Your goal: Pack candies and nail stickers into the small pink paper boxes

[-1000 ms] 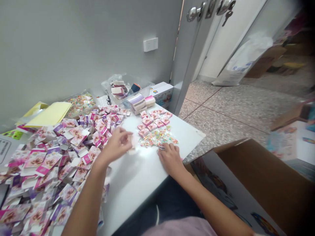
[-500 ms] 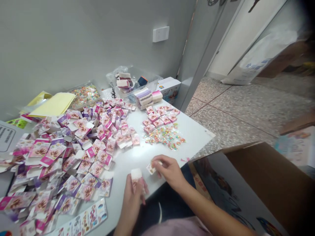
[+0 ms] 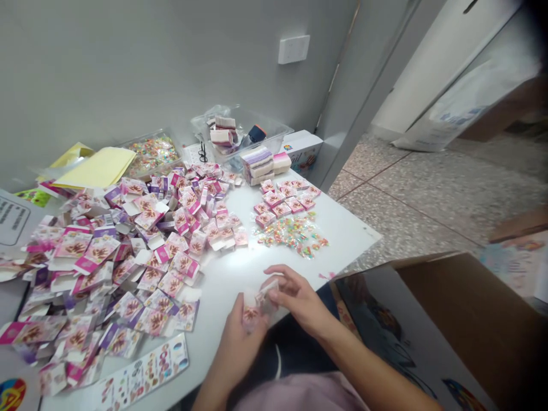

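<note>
both hands meet at the near edge of the worktop point(image 3: 240, 274). the left hand point(image 3: 240, 337) has its fingers wrapped round a small pink carton point(image 3: 251, 311), and the right hand point(image 3: 295, 297) pinches something tiny at the carton's open end, fingers together on it; too blurry to say what exactly, could be a flap or one of the little packets.

progress-wise, it looks early. a short row of closed-up little boxes point(image 3: 285, 200) sits neatly near the far right corner, while a huge heap of flat, unfolded cartons point(image 3: 128, 245) covers the left half of the worktop. so a handful done and loads left, by the look of it. a scatter of colourful little packets point(image 3: 295, 234) lies just beside the finished row.

containers: a clear plastic tub point(image 3: 240, 137) by the wall holds a few stacked boxes and a dark blue item. another clear tray point(image 3: 152, 154) to its left is full of the same colourful bits. a big cardboard box point(image 3: 454, 319) stands open on the floor at the right, apparently with nothing in it.
</note>
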Motion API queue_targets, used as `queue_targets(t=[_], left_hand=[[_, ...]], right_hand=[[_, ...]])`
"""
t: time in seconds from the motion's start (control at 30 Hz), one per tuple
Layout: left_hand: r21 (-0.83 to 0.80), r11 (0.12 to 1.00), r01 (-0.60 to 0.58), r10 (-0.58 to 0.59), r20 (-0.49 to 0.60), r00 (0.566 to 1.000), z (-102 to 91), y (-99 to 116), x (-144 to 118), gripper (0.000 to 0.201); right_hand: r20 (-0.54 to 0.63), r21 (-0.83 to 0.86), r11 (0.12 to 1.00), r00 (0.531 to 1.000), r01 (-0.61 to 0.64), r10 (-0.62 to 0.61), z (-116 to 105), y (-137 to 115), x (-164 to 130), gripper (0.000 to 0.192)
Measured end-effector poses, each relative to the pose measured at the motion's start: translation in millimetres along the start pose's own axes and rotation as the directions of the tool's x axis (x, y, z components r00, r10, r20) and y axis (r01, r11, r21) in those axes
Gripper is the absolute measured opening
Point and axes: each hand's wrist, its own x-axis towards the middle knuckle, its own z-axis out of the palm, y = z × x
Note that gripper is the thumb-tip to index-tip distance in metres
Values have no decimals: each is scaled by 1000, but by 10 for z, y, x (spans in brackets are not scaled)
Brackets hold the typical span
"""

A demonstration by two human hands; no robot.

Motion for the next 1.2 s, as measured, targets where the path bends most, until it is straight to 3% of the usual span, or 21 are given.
queue_targets(t=[0.1, 0.2, 0.33, 0.4, 0.47, 0.57, 0.63, 0.7, 0.77, 0.87, 0.93, 1.07, 1.13, 1.2], left_hand=[[20, 1000, -14, 12, 85, 996, 6, 79, -32, 54], [-18, 999, -45, 46, 74, 996, 20, 149, -58, 46], [-37, 998, -43, 44, 10, 999, 8, 135, -88, 44], [-58, 998, -38, 40, 32, 999, 2, 133, -84, 44], [-78, 997, -20, 27, 86, 996, 2, 162, -62, 42], [-92, 996, -8, 20, 129, 992, 1, 238, -24, 42], [-88, 996, -13, 25, 131, 991, -2, 276, -12, 45], [-107, 994, -5, 19, 128, 992, 5, 290, -10, 48], [-244, 968, 53, -15, 153, 988, 32, 290, -9, 47], [-554, 815, 170, -94, 163, 982, 100, 298, 15, 41], [-651, 737, 182, -143, 113, 983, 134, 309, 45, 30], [-599, 784, 163, -160, 59, 985, 133, 297, 93, 16], [-535, 833, 142, -168, 1, 986, 118, 277, 94, 18], [-529, 826, 192, -235, -13, 972, 108, 264, 76, 30]], right_hand=[[3, -274, 961, 999, 41, -41, -5, -140, 15, 20], [62, -510, 853, 994, 112, -94, -22, -339, 19, 15], [289, -628, 740, 955, 243, -68, -28, -495, -1, 18], [258, -673, 692, 960, 262, -113, 1, -469, -19, 28], [209, -687, 661, 953, 302, -218, 33, -394, -38, 24], [296, -700, 538, 877, 469, -379, 36, -294, -72, 14], [385, -695, 473, 836, 541, -392, 5, -276, -97, 17], [424, -675, 506, 844, 536, -329, -29, -288, -119, 22], [419, -651, 571, 864, 499, -277, -41, -295, -133, 23], [330, -631, 612, 879, 477, -345, -6, -249, -137, 24], [279, -631, 603, 868, 488, -411, 38, -195, -134, 22], [309, -652, 595, 882, 469, -356, 122, -130, -128, 24], [326, -645, 608, 886, 463, -329, 154, -124, -124, 28], [349, -613, 628, 878, 479, -329, 182, -118, -122, 21]])
